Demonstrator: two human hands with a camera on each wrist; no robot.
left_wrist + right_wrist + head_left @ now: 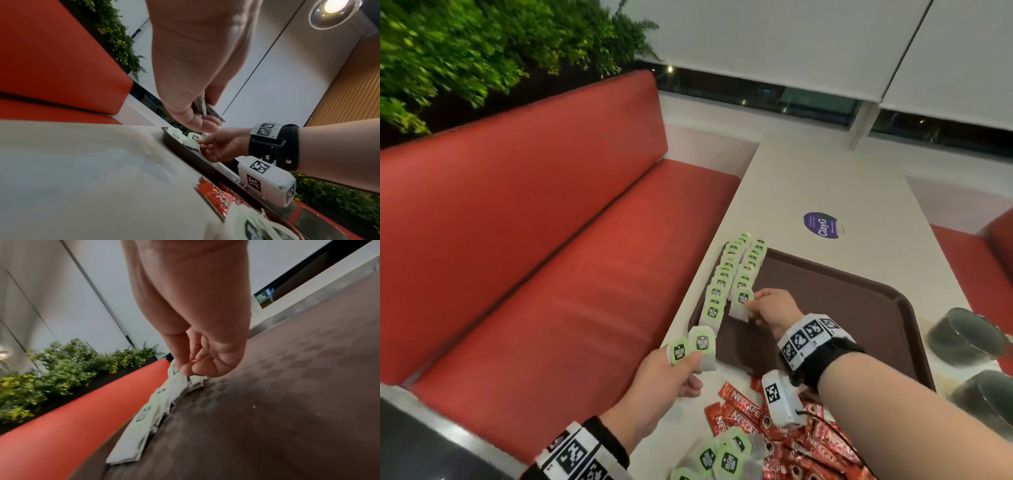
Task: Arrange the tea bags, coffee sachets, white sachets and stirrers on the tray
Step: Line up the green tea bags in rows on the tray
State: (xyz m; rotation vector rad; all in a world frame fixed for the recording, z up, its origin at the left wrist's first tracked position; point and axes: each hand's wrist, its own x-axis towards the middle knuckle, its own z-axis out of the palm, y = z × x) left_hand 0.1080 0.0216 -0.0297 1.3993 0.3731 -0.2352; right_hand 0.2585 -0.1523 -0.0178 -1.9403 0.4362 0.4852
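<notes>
My right hand pinches one tea bag at the near end of the second row on the tray, rows running away from me, while my left hand, nearer, grips two spare bags.

The red coffee sachets heaped on the surface at six o'clock of the tray carry the brand "NESCAFÉ" in white letters. A round purple sticker on the surface at twelve o'clock of the tray reads "ClayG". The dark labels on the green tea bag tags are too small to read.
</notes>
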